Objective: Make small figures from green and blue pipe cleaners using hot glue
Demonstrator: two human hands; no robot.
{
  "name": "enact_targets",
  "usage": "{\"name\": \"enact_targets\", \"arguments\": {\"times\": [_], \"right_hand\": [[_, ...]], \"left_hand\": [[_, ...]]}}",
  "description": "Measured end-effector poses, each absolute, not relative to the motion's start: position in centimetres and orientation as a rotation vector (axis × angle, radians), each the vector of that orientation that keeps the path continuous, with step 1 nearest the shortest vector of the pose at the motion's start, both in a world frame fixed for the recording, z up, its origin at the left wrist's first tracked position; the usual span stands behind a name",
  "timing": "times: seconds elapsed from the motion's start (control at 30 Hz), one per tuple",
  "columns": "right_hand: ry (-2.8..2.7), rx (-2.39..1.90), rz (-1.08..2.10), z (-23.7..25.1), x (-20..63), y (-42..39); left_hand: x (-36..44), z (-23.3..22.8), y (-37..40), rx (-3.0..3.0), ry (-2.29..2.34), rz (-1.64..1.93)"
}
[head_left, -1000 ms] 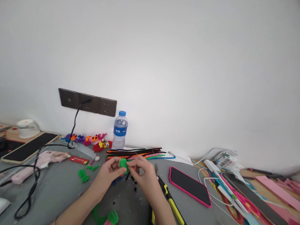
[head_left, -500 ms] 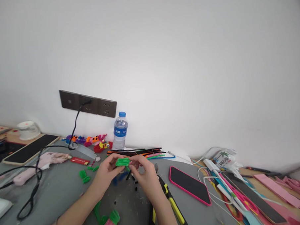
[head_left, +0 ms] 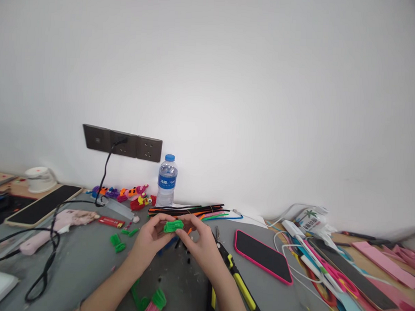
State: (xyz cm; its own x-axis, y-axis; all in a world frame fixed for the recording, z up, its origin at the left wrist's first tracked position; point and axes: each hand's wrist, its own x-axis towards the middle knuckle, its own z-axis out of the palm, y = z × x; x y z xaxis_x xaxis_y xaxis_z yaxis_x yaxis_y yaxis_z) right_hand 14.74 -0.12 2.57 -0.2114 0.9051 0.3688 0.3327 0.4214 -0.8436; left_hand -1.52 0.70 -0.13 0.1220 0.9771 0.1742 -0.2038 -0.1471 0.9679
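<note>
Both hands meet above the grey table [head_left: 86, 265], just in front of the bundle of pipe cleaners [head_left: 187, 211] that lies flat on it, and this bundle serves as the reference for all positions below. The left hand [head_left: 151, 241] pinches the left end of a folded green pipe cleaner piece [head_left: 173, 226] between thumb and fingertips; the right hand [head_left: 198, 242] pinches its right end in the same manner, fingers pressed together on it. The piece is held roughly level, clear of the table surface, just on the near side of the bundle. A water bottle [head_left: 167, 180] with a blue cap stands upright just behind the left end of the bundle, against the wall. Left of the bundle, along the wall, lies a row of small coloured pipe-cleaner figures [head_left: 123, 194]. A wall socket strip [head_left: 122, 143] is mounted above and left of the bundle, with a black cable [head_left: 52, 240] plugged in and trailing down across the table. A phone in a pink case [head_left: 262, 256] lies face up to the right of the bundle. A yellow-and-black utility knife [head_left: 238, 285] lies on the near side of the bundle, just beside the right forearm. Loose green pipe cleaner pieces [head_left: 116, 243] lie to the near left of the bundle, apart from the hands.
</note>
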Motion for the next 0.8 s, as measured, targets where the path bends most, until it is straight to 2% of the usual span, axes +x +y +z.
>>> {"name": "enact_targets", "arguments": {"times": [0.37, 0.8], "right_hand": [[-1.706, -1.131, 0.681, 2.2, 15.1, 0.3], [-1.694, -1.093, 0.677, 1.7, 15.4, 0.6]], "left_hand": [[-1.5, 0.4, 0.5, 1.226, 0.936, 1.318], [-1.7, -0.9, 1.2, 1.293, 0.939, 1.335]]}}
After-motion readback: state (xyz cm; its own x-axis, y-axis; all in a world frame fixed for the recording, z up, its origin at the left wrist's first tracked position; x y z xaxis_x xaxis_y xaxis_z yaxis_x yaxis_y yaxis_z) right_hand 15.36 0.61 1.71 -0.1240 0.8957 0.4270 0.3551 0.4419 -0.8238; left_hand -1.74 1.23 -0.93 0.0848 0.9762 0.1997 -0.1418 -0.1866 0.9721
